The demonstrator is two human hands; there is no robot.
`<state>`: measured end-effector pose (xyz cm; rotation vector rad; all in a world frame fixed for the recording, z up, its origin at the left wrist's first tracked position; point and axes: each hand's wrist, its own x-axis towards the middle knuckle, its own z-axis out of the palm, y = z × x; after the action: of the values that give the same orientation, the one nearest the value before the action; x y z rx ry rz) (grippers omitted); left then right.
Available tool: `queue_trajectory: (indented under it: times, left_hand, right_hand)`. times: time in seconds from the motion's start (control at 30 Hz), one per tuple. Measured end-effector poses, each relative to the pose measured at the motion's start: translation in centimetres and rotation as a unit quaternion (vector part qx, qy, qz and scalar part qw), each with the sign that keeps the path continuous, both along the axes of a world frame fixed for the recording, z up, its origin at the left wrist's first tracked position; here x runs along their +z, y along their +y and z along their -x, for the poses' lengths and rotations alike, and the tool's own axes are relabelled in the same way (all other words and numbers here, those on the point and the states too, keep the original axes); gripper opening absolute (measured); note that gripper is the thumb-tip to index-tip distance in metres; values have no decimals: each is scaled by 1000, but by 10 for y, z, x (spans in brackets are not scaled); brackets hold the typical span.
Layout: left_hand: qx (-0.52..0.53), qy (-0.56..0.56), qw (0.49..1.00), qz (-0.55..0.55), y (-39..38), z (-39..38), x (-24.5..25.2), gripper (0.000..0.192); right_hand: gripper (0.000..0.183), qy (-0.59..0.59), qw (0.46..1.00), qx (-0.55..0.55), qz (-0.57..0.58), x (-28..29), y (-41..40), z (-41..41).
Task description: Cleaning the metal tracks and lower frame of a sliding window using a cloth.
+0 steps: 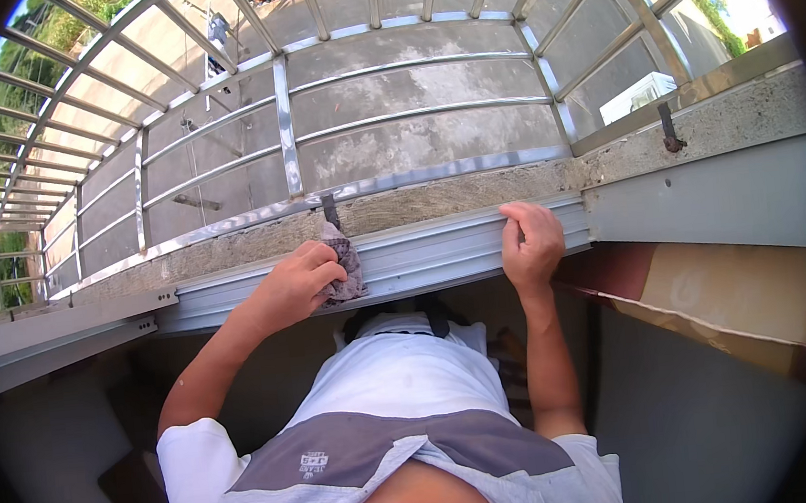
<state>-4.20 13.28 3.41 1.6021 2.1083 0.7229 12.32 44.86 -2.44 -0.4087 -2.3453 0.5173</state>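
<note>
My left hand (308, 281) grips a crumpled grey-purple cloth (347, 267), which lies across the ridges of a metal window sill track (431, 249). Part of the cloth is hidden by my fingers. To the right, my right hand (533, 244) rests at the same track with its fingers curled at the far edge; nothing shows in it. Beyond the track runs a rough concrete ledge (441, 196), where a dark metal strap (330, 211) stands just past the cloth.
A shiny metal bar cage (287, 129) encloses the outer side, with paved ground far below. Window frame parts (64, 328) reach in at the left. A grey frame panel (707, 196) and patterned curtain or board (723, 295) are at the right. Another strap (669, 129) sticks up there.
</note>
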Motion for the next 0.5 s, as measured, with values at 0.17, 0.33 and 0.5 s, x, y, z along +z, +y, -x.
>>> queue_trajectory:
  times: [0.17,0.33,0.5]
  left_hand:
    - [-65,17,997,-23,34,-3,-5,31]
    - [-113,35,992,-48,76,-12,-13,24]
    - [-139,68,986,-66,112,-21,-15,18]
  right_hand:
    - [19,33,999,-6,4,2,1,-3]
    - [20,218,945,19,245,-8,6,-20]
    - [21,342,857,-103,372,-22,8,-69]
